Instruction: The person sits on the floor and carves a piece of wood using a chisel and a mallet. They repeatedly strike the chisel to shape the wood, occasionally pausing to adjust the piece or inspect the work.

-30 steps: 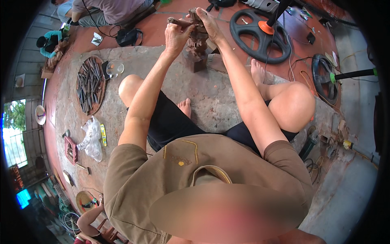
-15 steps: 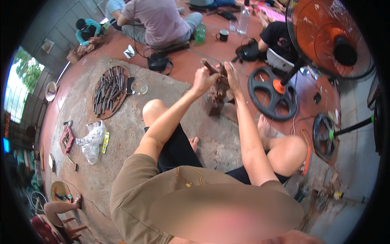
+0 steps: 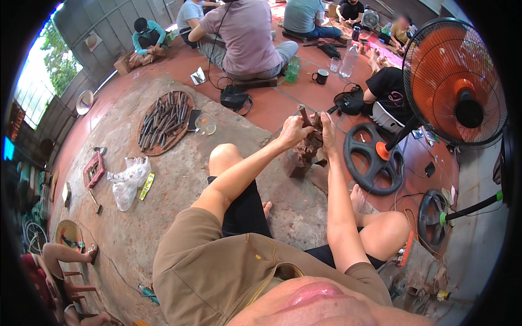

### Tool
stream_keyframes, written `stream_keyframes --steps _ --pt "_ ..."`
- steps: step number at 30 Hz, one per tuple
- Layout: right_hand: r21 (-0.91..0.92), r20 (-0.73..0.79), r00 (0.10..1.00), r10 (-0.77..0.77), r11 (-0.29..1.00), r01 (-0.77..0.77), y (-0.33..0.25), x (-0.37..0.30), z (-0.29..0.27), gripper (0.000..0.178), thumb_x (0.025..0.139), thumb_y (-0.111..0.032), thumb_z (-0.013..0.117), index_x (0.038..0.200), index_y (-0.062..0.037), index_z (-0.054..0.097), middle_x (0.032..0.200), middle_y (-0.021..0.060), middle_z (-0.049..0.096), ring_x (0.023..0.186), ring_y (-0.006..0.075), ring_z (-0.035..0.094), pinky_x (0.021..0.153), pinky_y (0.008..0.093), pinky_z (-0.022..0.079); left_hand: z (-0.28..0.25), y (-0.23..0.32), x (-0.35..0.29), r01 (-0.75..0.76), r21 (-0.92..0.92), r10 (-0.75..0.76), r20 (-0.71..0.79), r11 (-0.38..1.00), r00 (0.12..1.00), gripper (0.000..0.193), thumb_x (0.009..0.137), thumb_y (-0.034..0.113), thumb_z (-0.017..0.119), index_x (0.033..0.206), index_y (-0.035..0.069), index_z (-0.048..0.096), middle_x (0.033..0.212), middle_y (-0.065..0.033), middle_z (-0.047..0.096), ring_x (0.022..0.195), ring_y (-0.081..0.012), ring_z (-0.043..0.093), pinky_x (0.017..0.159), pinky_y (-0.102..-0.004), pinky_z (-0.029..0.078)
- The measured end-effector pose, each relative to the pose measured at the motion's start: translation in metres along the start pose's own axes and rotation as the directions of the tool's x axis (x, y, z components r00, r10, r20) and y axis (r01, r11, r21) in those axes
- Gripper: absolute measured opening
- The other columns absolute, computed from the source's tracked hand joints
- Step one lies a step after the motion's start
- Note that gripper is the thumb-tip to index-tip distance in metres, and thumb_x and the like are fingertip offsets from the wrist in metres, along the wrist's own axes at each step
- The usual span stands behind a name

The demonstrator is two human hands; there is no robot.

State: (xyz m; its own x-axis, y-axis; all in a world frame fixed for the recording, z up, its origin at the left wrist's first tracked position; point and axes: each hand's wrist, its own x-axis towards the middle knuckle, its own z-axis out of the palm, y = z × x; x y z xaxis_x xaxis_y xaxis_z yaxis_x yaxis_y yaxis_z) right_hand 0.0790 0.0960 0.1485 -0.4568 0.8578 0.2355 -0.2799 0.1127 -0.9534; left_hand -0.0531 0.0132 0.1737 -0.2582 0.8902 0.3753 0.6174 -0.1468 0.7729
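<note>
In front of me, between my bent knees, stands a dark brown wooden carving [image 3: 308, 150] on a blocky base. My left hand [image 3: 294, 131] is closed at its upper left side. A brown wooden stick, like a tool handle [image 3: 303, 112], rises out of that fist; its lower end is hidden. My right hand [image 3: 329, 133] presses against the carving's right side, fingers up and together, gripping its top. The fingertips are partly hidden, so finer contact does not show.
A round tray of dark-handled carving tools [image 3: 166, 123] lies to the left, beside a glass dish [image 3: 205, 125]. Nearer are a plastic bag [image 3: 129, 182] and a small hammer [image 3: 95, 202]. An orange fan [image 3: 454, 81] with a black base [image 3: 374, 158] stands close right. Several people sit ahead.
My view has tilted up, showing more people at the far side. Both hands stay at the carving, with the stick still upright in the left.
</note>
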Motion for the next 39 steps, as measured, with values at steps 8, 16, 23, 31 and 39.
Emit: stream_keyframes --steps 8,16,23,31,39 --pt "-0.033 0.014 0.999 -0.036 0.999 0.037 -0.002 0.001 -0.001 0.051 0.093 -0.053 0.052 0.096 -0.0029 0.063 0.087 0.0025 0.058 0.079 0.0111 0.053 0.075 0.0271 0.043 -0.006 0.001 0.000 -0.007 0.147 -0.005 0.080 0.989 0.997 0.034 0.066 0.026 0.073 0.071 -0.008 0.066 0.063 -0.0229 0.062 0.062 -0.0316 0.065 0.060 -0.0429 0.049" --pt "-0.033 0.025 0.999 -0.027 0.999 0.028 -0.007 -0.001 0.001 0.051 0.093 -0.053 0.051 0.096 -0.0026 0.062 0.087 0.0026 0.059 0.080 0.0113 0.054 0.075 0.0271 0.043 0.003 0.000 0.004 0.080 -0.158 -0.089 -0.051 0.984 0.995 0.026 0.073 0.021 0.071 0.077 -0.005 0.069 0.067 -0.0164 0.067 0.062 -0.0219 0.066 0.061 -0.0377 0.050" --pt "-0.040 0.011 0.998 -0.060 0.997 0.060 -0.005 0.000 0.003 0.050 0.093 -0.051 0.052 0.096 -0.0030 0.063 0.086 0.0013 0.059 0.080 0.0103 0.053 0.075 0.0266 0.043 0.005 -0.002 0.003 0.105 -0.032 -0.105 -0.022 0.994 0.994 0.027 0.072 0.022 0.070 0.076 -0.005 0.068 0.065 -0.0161 0.066 0.061 -0.0228 0.065 0.061 -0.0369 0.050" --pt "-0.034 0.013 0.999 -0.039 0.999 0.039 -0.006 -0.001 0.001 0.050 0.093 -0.052 0.053 0.097 -0.0027 0.062 0.084 0.0016 0.058 0.080 0.0103 0.054 0.075 0.0266 0.043 -0.009 0.003 0.003 0.154 -0.038 -0.152 0.051 0.987 0.987 0.025 0.071 0.020 0.072 0.077 -0.004 0.068 0.066 -0.0143 0.067 0.064 -0.0194 0.065 0.062 -0.0350 0.050" --pt "-0.007 -0.002 0.999 -0.049 0.999 0.049 0.000 0.002 0.001 0.052 0.093 -0.054 0.052 0.098 -0.0029 0.061 0.085 0.0022 0.058 0.078 0.0106 0.055 0.072 0.0270 0.045 0.010 0.000 0.002 0.057 -0.225 -0.077 -0.082 0.973 0.994 0.024 0.072 0.019 0.072 0.082 -0.002 0.070 0.069 -0.0148 0.068 0.066 -0.0211 0.066 0.065 -0.0354 0.051"
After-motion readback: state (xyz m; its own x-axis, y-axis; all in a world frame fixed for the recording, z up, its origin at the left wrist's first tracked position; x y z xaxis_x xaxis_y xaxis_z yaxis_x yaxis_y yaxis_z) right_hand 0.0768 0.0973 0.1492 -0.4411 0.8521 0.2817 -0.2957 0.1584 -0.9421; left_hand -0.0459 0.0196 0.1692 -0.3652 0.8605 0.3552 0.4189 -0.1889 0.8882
